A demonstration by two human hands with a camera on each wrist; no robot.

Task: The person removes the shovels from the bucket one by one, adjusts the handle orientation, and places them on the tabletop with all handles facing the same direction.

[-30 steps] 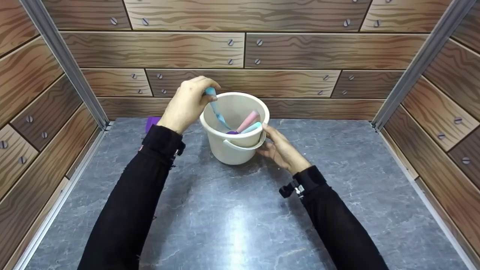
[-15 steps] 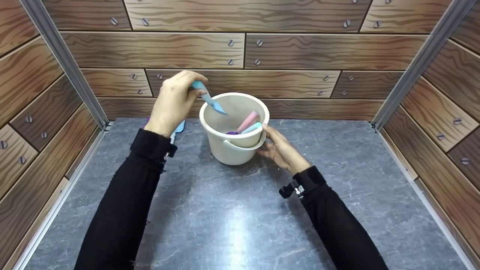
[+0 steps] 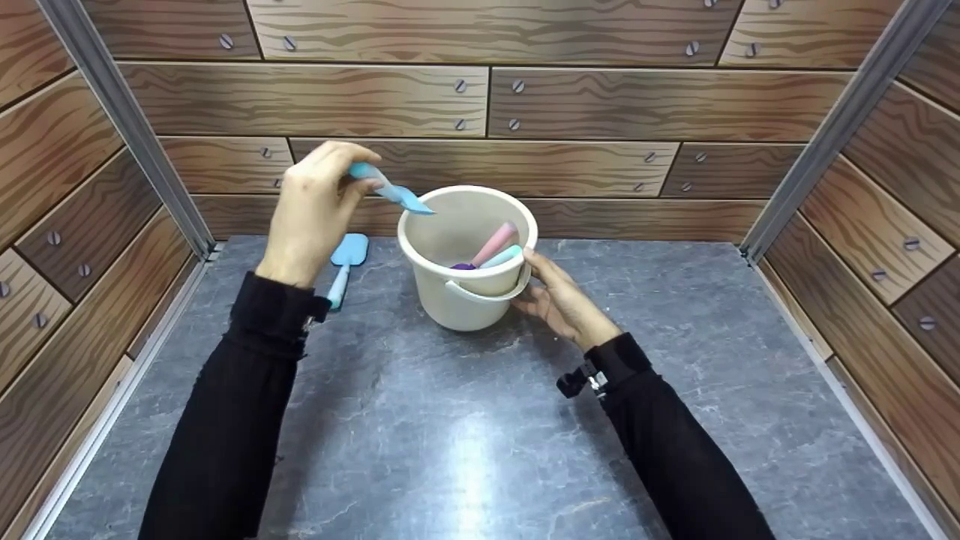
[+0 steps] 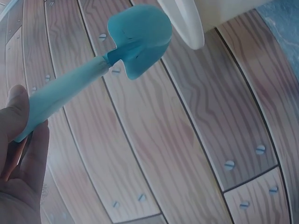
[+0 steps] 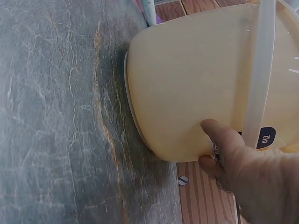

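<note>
Blue sand shovel (image 3: 388,189) comes up out of the bucket.
The right hand (image 3: 564,301), fingers spread, braces the bucket (image 3: 465,309); a pink handle (image 3: 496,241) remains inside. The left hand (image 3: 313,201) pinches the shovel's handle near the rim, its removal apparently almost complete.

Head cam looks fwd & down from up high, both wrist cams look from close by, all 3 catching the bucket (image 3: 445,306).

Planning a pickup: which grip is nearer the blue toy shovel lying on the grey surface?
Left. The left grip, holding another blue shovel, is up and left of the lying shovel in the head view; the right grip is farther, touching the right side of the cream bucket.
</note>
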